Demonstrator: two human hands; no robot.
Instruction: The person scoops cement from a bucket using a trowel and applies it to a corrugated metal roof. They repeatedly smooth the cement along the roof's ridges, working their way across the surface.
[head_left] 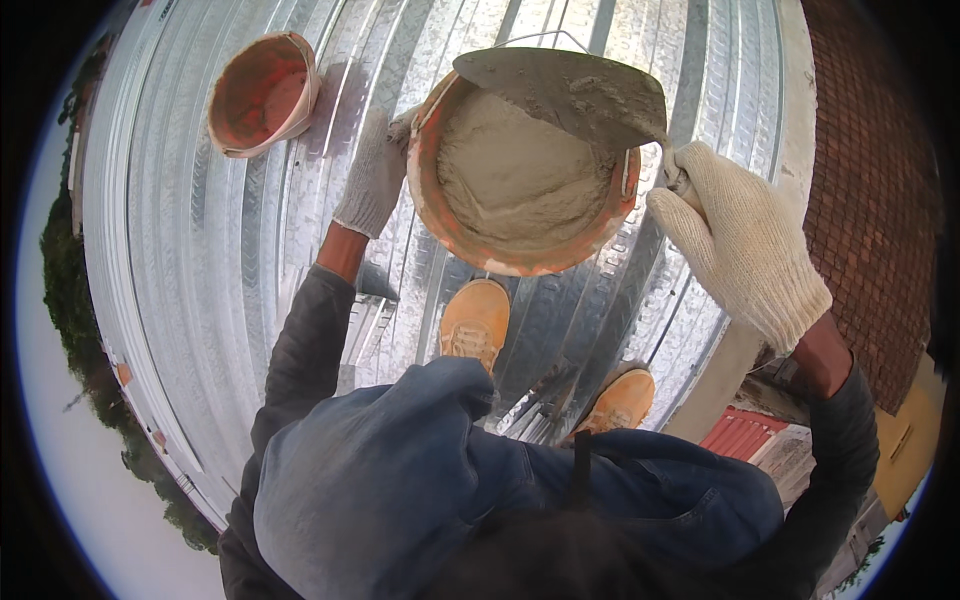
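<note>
An orange bucket, its rim smeared grey, stands in front of my feet and holds wet mortar. At its left side, my gloved left hand grips the rim, the fingertips partly hidden there. My right hand, in a cream knitted glove, is closed round the handle of a trowel. The trowel's broad blade, coated with mortar, is held over the far right part of the bucket. Behind the blade, a thin wire bail shows at the far rim.
A second, smaller orange bucket sits to the far left on the ribbed metal decking. My tan shoes are on the same decking. Along the right runs a pale concrete edge, with a brown tiled roof beyond it.
</note>
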